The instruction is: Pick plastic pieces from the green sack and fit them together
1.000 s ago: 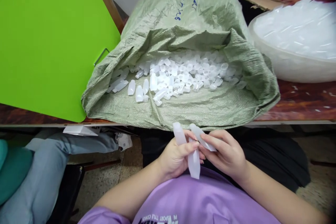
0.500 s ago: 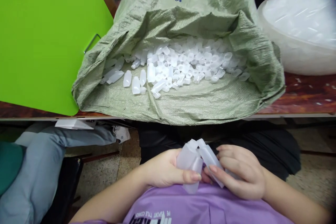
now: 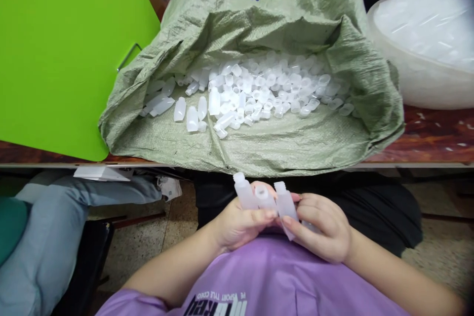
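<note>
- While both hands meet low in the middle of the frame, just above the purple shirt (image 3: 259, 286), the left hand (image 3: 237, 222) is closed around small translucent bottles (image 3: 259, 200), fingers wrapped over their lower halves.
- The right hand (image 3: 322, 227) is closed too, thumb and fingers pinching the rightmost bottle (image 3: 287, 205) of the cluster; whether more bottles sit deeper in that palm I cannot tell.
- Three bottle necks show side by side, open ends pointing up the frame toward the table edge (image 3: 407, 164), long axes running roughly away from the body and tilted a little left.
- The bottles lie between the two hands, touching both; the left holds more of them, the right touches only the one on its own side.
- Above the hands, a green woven sack (image 3: 259, 148) lies open on the table, its mouth toward the person.
- Inside it, a heap of loose bottles and caps (image 3: 259, 94) spreads across the middle of the frame, well apart from the hands.
- A bright green board (image 3: 62, 49) fills the upper left.
- A white basin (image 3: 418, 84) of clear plastic pieces sits at the upper right, beside the sack.
- Someone's leg in pale blue trousers (image 3: 55, 237) shows at lower left, under the table.
</note>
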Demonstrator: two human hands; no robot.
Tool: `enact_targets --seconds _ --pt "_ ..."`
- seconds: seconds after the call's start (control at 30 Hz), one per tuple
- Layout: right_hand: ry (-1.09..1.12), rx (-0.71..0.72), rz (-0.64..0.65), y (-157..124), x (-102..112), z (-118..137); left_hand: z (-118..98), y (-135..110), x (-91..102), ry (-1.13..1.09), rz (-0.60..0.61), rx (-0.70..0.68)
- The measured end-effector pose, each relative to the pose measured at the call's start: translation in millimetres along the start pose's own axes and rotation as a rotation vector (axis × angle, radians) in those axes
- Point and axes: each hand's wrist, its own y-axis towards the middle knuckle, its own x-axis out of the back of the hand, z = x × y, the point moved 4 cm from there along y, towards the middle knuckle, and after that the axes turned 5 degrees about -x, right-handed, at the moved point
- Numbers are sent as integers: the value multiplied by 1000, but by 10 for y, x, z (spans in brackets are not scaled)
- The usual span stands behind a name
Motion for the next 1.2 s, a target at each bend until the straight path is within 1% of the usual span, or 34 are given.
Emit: enact_targets --seconds 0.1,0.17,0.27,0.3,0.33,0.37,0.43,0.47,0.5,0.53,0.6,0.67,0.73,0.8,0.83,0.93,1.0,1.1,1.2 --pt "2 -84 17 -4 -47 -58 -6 -4 35 91 69 -33" --pt "34 -100 57 1 -74 -82 -14 -2 66 199 77 -45" --pt "190 -144 195 -49 -128 -134 -74 7 86 438 58 -122" --pt "267 -179 214 -77 -132 -159 -100 8 79 531 57 -156" --pt "332 -238 196 -104 -123 -192 -126 7 67 625 62 -187" --pt "373 -320 149 -128 -102 -234 -148 5 51 720 72 -214" --pt "403 -509 40 -154 -47 -314 -176 -4 23 907 110 -246" --pt "417 -596 13 -151 -23 -342 -180 -10 15 994 136 -251" --pt "441 -663 19 -133 -9 -358 -181 -15 12 1074 163 -252" --pt "477 -697 56 -100 0 -360 -179 -21 13 1147 192 -249" --pt "530 -703 169 -11 16 -348 -165 -31 21 1262 257 -230" --pt "524 -703 231 65 47 -351 -155 -36 26 1351 306 -210" --pt "540 -718 194 114 83 -365 -149 -35 20 1424 337 -182" --pt "615 -746 131 131 85 -363 -142 -28 2 1484 361 -144" --pt "669 -761 131 129 62 -350 -136 -24 -8 1508 373 -124" --pt "832 -806 208 96 -45 -296 -124 -15 -28 1549 389 -91" --pt "877 -823 255 63 -86 -285 -123 -16 -25 1550 382 -97" --pt "793 -791 287 24 -60 -325 -129 -25 -13 1534 375 -124" --pt "676 -655 295 41 46 -362 -131 -21 -11 1538 397 -91"
